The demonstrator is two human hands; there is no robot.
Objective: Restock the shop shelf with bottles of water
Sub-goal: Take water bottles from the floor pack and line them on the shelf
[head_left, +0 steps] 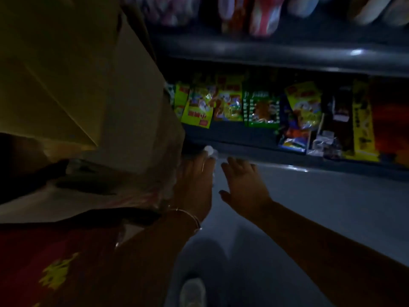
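left hand (194,185) grips bottle (210,151), near shelf (265,149) | right hand (243,185) just right, fingers spread, holding nothing

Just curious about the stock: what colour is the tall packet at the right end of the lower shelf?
Yellow, with dark markings; the packet shows in the head view.

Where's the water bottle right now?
Low in the head view, centre-left: the bottle shows at the left hand, beside the cardboard box, below the snack shelf.
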